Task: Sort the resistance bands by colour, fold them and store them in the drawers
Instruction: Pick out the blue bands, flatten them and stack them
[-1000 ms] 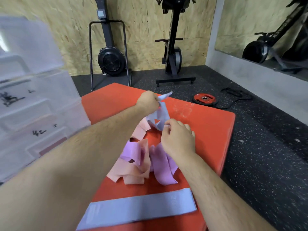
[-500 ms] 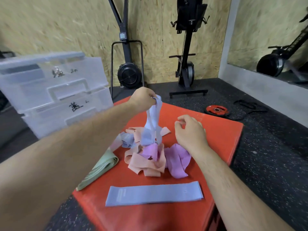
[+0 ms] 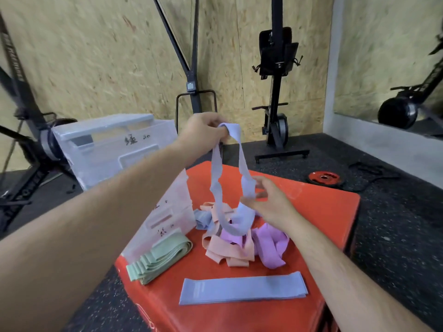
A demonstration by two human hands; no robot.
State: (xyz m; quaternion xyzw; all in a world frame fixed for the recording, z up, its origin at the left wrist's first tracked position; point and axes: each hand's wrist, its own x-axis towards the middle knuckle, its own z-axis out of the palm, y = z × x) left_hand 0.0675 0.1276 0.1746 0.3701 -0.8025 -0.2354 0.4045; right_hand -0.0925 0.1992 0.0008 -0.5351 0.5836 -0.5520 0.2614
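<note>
Left hand (image 3: 203, 130) fingers pinching top of blue band (image 3: 217, 168) raised over tangled pile (image 3: 239, 245), right hand (image 3: 268, 200) fingers pinching its right strand, red counter (image 3: 323, 212) beneath.

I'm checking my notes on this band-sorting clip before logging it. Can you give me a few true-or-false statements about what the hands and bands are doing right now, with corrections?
1. The left hand holds a pale blue looped fabric band up above the pile. True.
2. The right hand rests flat on the red padded box. False: it pinches the raised band's right strand.
3. A pale blue band lying flat sits at the box's near edge. True.
4. The stack of folded green bands lies to the right of the tangled pile. False: it lies left, beside the clear plastic drawer unit.
5. The tangled pile of pink and purple bands is already sorted. False: colours remain mixed.
</note>
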